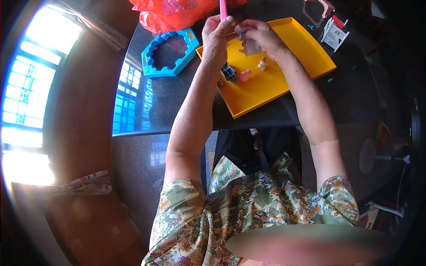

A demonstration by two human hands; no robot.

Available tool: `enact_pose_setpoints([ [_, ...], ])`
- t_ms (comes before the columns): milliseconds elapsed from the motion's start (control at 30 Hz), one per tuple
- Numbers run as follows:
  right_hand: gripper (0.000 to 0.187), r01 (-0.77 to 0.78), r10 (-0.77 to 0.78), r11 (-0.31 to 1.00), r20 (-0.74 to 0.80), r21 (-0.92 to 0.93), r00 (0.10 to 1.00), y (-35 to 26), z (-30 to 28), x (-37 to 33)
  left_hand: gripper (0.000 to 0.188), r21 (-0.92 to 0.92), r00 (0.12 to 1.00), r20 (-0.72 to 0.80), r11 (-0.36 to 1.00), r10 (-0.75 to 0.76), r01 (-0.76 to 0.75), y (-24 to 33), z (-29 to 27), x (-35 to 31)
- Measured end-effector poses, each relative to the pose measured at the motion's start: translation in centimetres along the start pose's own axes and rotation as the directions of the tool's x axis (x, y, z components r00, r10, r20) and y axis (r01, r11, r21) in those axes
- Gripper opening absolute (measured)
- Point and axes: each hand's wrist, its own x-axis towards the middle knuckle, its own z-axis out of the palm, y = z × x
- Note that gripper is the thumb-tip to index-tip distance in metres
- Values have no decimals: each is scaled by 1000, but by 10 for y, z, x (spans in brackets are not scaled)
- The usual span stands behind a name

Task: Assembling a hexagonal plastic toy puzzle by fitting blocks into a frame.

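Short-sleeved green shirt (262,199) with cream-and-rust floral print, black trousers (233,144)

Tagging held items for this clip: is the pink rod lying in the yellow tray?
No, the left hand grips the pink rod, which sticks out toward the picture's top edge.

- The stick (223,9) is plain bright pink.
- The crumpled cloth (251,47) looks greyish brown, though shadow makes its shade uncertain.
- The tray (306,57) is solid warm yellow.
- One small piece (245,75) in it is salmon pink, another (229,72) dark grey.
- The hexagonal frame (147,60) is sky blue.
- The plastic bag (155,21) is red.
- The tabletop (257,119) is black.
- The shirt (275,206) mixes olive, cream and rust florals.
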Motion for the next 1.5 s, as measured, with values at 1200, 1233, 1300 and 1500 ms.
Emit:
enact_pose_setpoints([
  [1200,17,294,-118,792,-338,535,934,29,-38,39,18,182,973,-187,968,-138,173,-3,16,-8],
  [1233,17,333,-101,774,-413,539,905,28,-34,40,18,180,972,-189,968,-139,174,-3,15,-8],
  [1300,16,275,-129,823,-308,496,942,26,-34,32,18,188,975,-153,964,-161,189,-1,13,-10],
  [1500,22,252,-110,852,-313,459,943,13,-28,23,17,21,974,-21,974,-225,225,-2,15,-12],
])
